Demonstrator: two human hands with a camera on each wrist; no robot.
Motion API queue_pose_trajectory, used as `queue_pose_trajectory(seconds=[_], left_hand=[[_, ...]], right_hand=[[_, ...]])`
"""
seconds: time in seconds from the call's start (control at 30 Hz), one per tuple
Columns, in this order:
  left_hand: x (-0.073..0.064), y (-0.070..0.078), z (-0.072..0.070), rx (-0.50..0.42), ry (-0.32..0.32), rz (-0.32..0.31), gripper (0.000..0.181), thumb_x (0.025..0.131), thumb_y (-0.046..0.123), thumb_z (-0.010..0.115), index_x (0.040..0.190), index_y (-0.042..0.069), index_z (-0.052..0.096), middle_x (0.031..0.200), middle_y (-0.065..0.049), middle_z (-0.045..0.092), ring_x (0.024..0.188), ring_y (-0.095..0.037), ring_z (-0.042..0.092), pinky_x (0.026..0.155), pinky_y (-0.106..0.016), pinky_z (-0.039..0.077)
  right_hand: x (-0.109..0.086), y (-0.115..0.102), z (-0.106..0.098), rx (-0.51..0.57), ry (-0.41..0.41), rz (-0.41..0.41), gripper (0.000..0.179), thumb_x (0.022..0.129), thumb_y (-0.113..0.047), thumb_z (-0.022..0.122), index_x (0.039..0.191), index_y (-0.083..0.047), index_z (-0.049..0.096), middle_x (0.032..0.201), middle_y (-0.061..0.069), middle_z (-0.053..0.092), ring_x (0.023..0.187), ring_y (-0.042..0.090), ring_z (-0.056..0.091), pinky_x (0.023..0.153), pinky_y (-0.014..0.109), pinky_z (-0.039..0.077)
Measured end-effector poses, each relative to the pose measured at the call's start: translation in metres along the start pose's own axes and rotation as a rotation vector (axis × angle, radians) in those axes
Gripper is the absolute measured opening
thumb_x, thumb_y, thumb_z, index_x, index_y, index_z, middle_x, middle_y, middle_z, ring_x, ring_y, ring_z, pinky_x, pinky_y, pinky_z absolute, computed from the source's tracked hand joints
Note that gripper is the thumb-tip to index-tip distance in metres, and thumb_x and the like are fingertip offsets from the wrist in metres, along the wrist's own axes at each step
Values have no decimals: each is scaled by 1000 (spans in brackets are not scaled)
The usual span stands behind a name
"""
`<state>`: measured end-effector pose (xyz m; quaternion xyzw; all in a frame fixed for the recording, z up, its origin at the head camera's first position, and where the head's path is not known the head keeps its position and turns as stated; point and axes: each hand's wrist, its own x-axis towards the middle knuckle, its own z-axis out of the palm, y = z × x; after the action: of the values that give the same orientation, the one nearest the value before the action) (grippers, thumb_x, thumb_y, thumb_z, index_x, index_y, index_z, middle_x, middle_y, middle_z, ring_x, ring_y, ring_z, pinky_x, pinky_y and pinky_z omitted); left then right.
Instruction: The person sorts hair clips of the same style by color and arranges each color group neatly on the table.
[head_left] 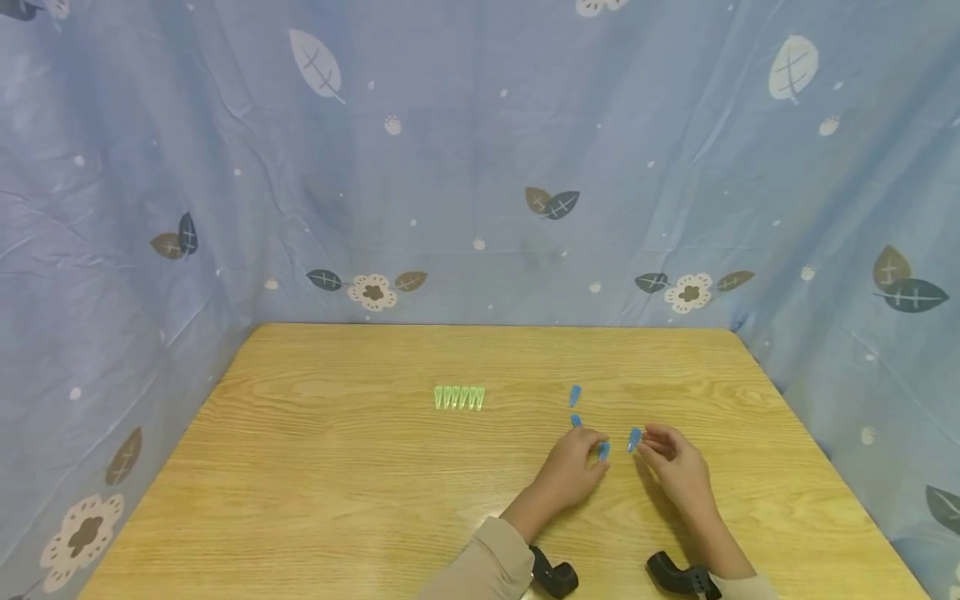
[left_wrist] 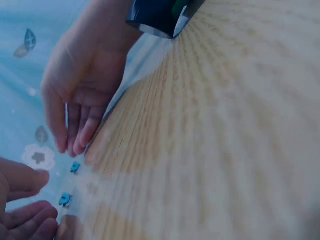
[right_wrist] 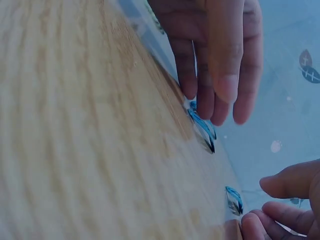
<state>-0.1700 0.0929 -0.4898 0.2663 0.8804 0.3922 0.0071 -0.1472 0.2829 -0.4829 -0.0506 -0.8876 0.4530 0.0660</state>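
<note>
Two blue snap hair clips lie on the wooden table between the hands. My left hand has thumb and fingers spread around the left clip; a gap shows between them and this clip in the left wrist view. Close to the right clip, my right hand has its fingertips at the clip's right side, thumb and fingers apart. In the right wrist view this clip rests on the table beside the right fingers. Beyond the left hand lie another blue clip and one partly hidden clip.
Several pale green hair clips form a neat side-by-side row at the table's centre back. Blue patterned curtains enclose the table at the back and sides. A black wrist-worn device sits at each wrist.
</note>
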Motion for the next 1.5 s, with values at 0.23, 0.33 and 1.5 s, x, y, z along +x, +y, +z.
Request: queue_pose_trajectory(seconds=[0.23, 0.33, 1.5], left_hand=[[3, 4, 6, 85, 15, -39, 32, 91, 19, 66, 122, 9, 63, 116, 1, 60, 108, -11, 57, 90, -19, 45], [4, 6, 8, 106, 14, -65, 31, 91, 19, 66, 121, 9, 63, 115, 0, 60, 108, -11, 57, 90, -19, 45], [8, 2, 4, -148, 110, -119, 22, 82, 2, 73, 103, 7, 72, 77, 10, 59, 69, 2, 51, 62, -12, 45]], right_hand=[[5, -2, 5, -58, 31, 58, 41, 93, -22, 63, 123, 5, 56, 112, 22, 64, 101, 34, 62, 69, 17, 48], [7, -3, 8, -94, 38, 53, 41, 93, -24, 64, 119, 7, 57, 108, 22, 64, 99, 33, 62, 73, 23, 51], [15, -9, 6, -136, 43, 67, 28, 90, -9, 63, 112, 8, 65, 96, 16, 67, 89, 31, 63, 63, 22, 46]])
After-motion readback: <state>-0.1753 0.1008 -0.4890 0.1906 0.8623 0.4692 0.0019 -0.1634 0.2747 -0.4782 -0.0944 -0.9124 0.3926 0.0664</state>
